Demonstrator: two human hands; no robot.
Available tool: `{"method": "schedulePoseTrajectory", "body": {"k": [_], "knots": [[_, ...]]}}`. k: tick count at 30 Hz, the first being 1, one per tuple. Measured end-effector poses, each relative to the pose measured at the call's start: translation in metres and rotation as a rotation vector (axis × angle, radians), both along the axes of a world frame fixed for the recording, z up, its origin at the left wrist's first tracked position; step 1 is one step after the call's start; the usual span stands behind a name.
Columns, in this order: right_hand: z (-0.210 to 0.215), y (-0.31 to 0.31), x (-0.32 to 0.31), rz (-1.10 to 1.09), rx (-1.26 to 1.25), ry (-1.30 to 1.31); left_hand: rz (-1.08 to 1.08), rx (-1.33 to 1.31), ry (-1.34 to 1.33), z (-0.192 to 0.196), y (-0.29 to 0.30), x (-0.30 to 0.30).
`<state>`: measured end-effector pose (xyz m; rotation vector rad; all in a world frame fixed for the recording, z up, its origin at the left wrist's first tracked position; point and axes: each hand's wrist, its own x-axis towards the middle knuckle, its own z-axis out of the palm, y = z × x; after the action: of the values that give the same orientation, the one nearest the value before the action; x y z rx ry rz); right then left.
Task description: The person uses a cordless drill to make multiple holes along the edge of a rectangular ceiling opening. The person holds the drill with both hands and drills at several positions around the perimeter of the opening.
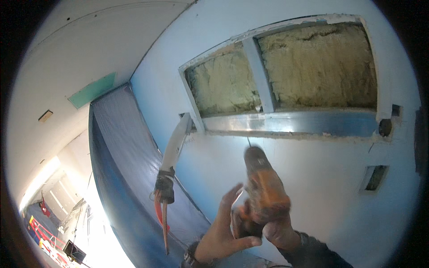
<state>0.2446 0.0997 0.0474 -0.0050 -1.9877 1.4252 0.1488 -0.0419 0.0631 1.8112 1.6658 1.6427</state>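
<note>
An orange and black cordless drill is held up before the wall, its thin bit pointing at the lower edge of a rectangular wall opening. My right hand grips the drill from behind; the handle hides most of its fingers. Beside the drill's lower part, my left hand is open, with its thumb and fingers apart, and whether it touches the drill I cannot tell. Just above the bit, a shiny metal track runs along the bottom of the opening. Motion blurs the drill slightly.
Yellowish insulation fills the opening behind a metal stud. To the left, a pale conduit hangs with taped end and loose wires, near plastic sheeting. Small cutouts pierce the right wall. A red ladder stands far lower left.
</note>
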Motion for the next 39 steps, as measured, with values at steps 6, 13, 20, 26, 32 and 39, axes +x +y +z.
{"method": "schedulePoseTrajectory", "body": {"k": [6, 13, 20, 26, 32, 39], "knots": [[0.069, -0.068, -0.018, 0.699, -0.254, 0.444, 0.138, 0.228, -0.488, 0.051, -0.023, 0.036], [0.129, 0.008, -0.023, 0.165, 0.562, 0.466, 0.571, 0.553, -0.193, 0.105, -0.032, 0.044], [0.185, 0.021, -0.097, 0.991, -0.274, 0.578, 0.484, 0.289, 0.065, 0.178, 0.016, 0.006], [0.245, 0.038, -0.124, 1.264, -0.521, 0.79, 0.366, 0.295, 0.165, 0.249, 0.069, -0.016], [0.27, 0.044, -0.149, 1.138, -0.623, 0.823, 0.421, 0.193, 0.218, 0.271, 0.073, -0.047], [0.29, 0.047, -0.164, 1.07, -0.703, 0.964, 0.407, 0.254, 0.265, 0.287, 0.092, -0.057]]}}
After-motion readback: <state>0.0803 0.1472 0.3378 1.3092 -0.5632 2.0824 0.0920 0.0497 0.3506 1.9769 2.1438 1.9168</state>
